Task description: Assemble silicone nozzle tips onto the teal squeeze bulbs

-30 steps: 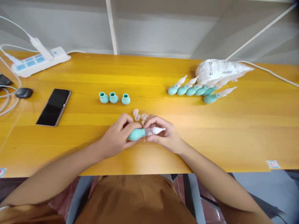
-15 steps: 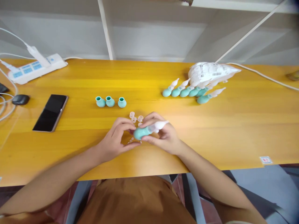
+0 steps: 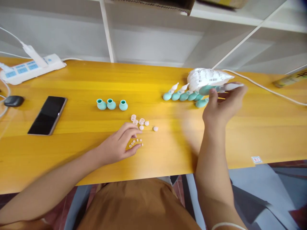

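Note:
My right hand (image 3: pixel 222 107) is out at the right, blurred by motion, its fingers closed on an assembled teal bulb with a white tip (image 3: pixel 216 88). It hovers just over a row of several finished teal bulbs (image 3: pixel 183 95) lying beside a white plastic bag (image 3: pixel 206 76). My left hand (image 3: pixel 120 145) rests on the yellow table (image 3: pixel 72 153), fingers loosely curled and apart, holding nothing. Its fingertips are next to a cluster of tiny white beads (image 3: pixel 135 142). Small clear caps (image 3: pixel 140 121) lie just beyond it. Three teal bulbs without tips (image 3: pixel 111 104) stand upright further back.
A black phone (image 3: pixel 47 115) lies at the left. Behind it are a white power strip (image 3: pixel 31 68) with cables and a black mouse (image 3: pixel 13 100). A white cable (image 3: pixel 263 86) runs along the back right. A small sticker (image 3: pixel 256 159) marks the table's front edge.
My right hand has carried the assembled bulb from the table's middle out to the row at the right. My left hand has let go of it and stayed near the small parts.

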Tool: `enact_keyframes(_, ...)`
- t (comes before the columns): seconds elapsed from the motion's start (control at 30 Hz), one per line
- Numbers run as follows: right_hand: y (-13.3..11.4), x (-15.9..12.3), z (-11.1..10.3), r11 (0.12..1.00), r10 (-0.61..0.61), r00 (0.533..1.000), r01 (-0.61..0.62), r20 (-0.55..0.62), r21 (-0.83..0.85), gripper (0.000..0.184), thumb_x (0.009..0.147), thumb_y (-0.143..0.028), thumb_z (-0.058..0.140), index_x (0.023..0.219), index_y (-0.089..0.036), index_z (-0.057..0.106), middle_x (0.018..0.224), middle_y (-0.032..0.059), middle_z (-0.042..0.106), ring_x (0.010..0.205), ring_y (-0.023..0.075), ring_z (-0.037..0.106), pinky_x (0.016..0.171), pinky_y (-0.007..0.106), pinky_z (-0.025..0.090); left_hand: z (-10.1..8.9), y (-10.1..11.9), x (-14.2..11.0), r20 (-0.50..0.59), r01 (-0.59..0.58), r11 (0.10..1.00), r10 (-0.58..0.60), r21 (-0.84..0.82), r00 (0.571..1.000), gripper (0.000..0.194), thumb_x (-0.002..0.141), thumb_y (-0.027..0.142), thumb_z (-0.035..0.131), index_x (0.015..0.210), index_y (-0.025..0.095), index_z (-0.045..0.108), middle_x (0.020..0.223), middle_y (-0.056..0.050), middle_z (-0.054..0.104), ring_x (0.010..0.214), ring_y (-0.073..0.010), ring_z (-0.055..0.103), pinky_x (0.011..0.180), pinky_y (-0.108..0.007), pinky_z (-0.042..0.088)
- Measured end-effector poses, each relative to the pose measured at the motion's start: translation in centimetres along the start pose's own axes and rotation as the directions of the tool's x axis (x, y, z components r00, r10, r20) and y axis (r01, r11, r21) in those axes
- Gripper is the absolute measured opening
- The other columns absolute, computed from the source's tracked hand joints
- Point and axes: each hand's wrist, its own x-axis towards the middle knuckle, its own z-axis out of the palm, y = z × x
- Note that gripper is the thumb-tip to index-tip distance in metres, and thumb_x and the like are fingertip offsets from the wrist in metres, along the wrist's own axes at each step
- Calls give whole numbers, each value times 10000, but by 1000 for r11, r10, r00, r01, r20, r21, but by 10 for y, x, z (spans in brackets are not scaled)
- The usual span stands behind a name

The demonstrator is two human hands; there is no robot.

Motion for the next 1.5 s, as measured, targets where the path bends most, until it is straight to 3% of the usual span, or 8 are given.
enact_keyframes(0.2, 23, 7, 5, 983, 61, 998, -57, 19, -173, 192, 940, -137, 690, 913, -257, 542, 1201, 179, 634, 957, 236, 683, 761, 377, 580, -2, 1, 1, 24, -52, 995, 50, 84, 998, 280, 1098, 166, 641, 1364, 196, 560, 1286, -142, 668, 1165, -253, 738, 1015, -395, 668)
enact_keyframes(0.3, 28, 5, 6, 984, 20, 999, -11, 48, -179, 169, 903, -123, 698, 1001, -234, 616, 1130, 128, 670, 885, 225, 685, 764, 379, 583, -2, 1, 1, 36, -83, 990, 80, 111, 996, 247, 1104, 157, 617, 1346, 188, 578, 1261, -137, 678, 1183, -257, 737, 1017, -386, 659)
enact_keyframes(0.4, 33, 3, 8, 982, -14, 996, 31, 93, -186, 310, 885, -140, 707, 1179, -219, 648, 1103, 75, 687, 814, 200, 692, 779, 373, 598, -3, 1, 1, 61, -88, 989, 81, 122, 995, 207, 1110, 144, 586, 1313, 182, 601, 1243, -131, 691, 1111, -235, 747, 959, -355, 650)
enact_keyframes(0.57, 39, 3, 13, 978, 12, 987, 22, 161, -210, 241, 860, -133, 725, 1087, -189, 668, 1195, 113, 681, 671, 134, 622, 801, 376, 609, -4, 2, 1, 102, -94, 987, 82, 127, 991, 156, 1113, 129, 563, 1238, 187, 635, 1202, -105, 719, 999, -200, 741, 873, -317, 612)
enact_keyframes(0.7, 38, 2, 16, 976, 21, 984, 19, 179, -218, 182, 876, -121, 722, 1030, -194, 659, 1168, 117, 666, 727, 155, 599, 892, 395, 588, -3, 2, 1, 126, -106, 986, 89, 130, 988, 160, 1112, 118, 548, 1208, 189, 655, 1176, -86, 734, 959, -187, 733, 858, -315, 588)
enact_keyframes(0.87, 30, 4, 18, 970, 57, 983, -13, 175, -244, 244, 863, -95, 753, 902, -248, 568, 962, 64, 625, 879, 225, 575, 990, 424, 497, -2, -1, -1, 154, -171, 977, 152, 125, 976, 158, 1107, 109, 553, 1180, 178, 674, 1135, -74, 754, 978, -204, 738, 895, -329, 598)
enact_keyframes(1.07, 25, 7, 18, 966, 104, 981, -60, 165, -251, 360, 868, -132, 806, 870, -289, 483, 957, 54, 606, 910, 231, 530, 966, 408, 448, -2, -2, -2, 198, -188, 972, 158, 140, 967, 170, 1119, 133, 538, 1174, 171, 694, 1129, -74, 767, 973, -215, 743, 890, -342, 610)
enact_keyframes(1.5, 25, 7, 20, 963, 108, 989, -79, 100, -257, 330, 868, -109, 851, 891, -248, 552, 920, 36, 620, 872, 206, 558, 956, 380, 470, -2, -4, -2, 211, -202, 968, 168, 148, 963, 168, 1117, 133, 539, 1147, 168, 701, 1113, -72, 780, 958, -211, 755, 884, -337, 616)
